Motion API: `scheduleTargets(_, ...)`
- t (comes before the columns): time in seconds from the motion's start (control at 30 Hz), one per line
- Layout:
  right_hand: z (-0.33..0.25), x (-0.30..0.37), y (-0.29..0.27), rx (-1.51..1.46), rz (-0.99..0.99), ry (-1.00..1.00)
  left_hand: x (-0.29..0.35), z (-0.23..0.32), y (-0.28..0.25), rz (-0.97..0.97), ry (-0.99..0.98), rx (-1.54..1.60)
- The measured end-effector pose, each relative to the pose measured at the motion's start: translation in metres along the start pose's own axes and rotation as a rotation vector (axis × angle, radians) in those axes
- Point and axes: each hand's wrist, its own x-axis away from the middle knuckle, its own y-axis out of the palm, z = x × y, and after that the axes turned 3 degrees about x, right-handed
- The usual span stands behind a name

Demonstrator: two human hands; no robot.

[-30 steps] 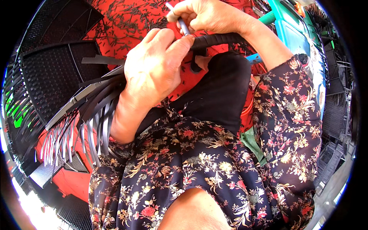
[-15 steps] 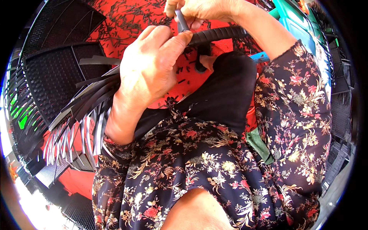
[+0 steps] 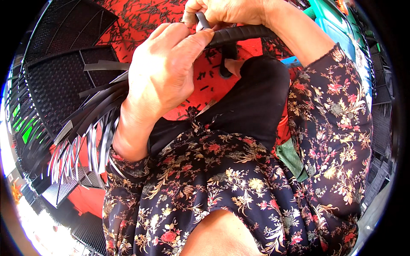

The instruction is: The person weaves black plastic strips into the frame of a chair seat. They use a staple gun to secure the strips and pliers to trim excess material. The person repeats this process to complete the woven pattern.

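Observation:
My left hand is closed around the left end of a dark bar wrapped in flat black strip. Its thumb presses on the wrapping. Just beyond the thumb, a short length of dark flat strip bends up between my two hands. My right hand reaches in from the upper right, fingers pinched together at that strip, with its palm side near the bar. Part of the bar's left end is hidden behind my left hand. A fan of loose black and grey strips hangs beside my left wrist.
Black woven panels with protruding strip ends stand to the left. Strip scraps lie scattered over the red floor. A teal plastic object is at the upper right, a green cloth beside my right side, and dark woven pieces along the right edge.
My right hand has shifted slightly right and down toward the bar, and the strip is now bent over more. My left hand has moved a little left and up, still on the bar.

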Motion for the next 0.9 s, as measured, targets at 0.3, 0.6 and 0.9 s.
scheduleTargets(0.3, -0.014, 0.009, -0.008, 0.135, -0.096, -0.068, -0.001, -0.003, -0.002, -0.022, 0.013, 0.008)
scheduleTargets(0.6, -0.01, 0.021, -0.014, -0.025, -0.12, -0.107, -0.004, -0.002, 0.0, -0.024, 0.022, -0.003)
scheduleTargets(0.9, -0.015, 0.026, -0.015, 0.187, -0.062, -0.139, -0.01, -0.004, 0.0, -0.008, 0.034, 0.053)
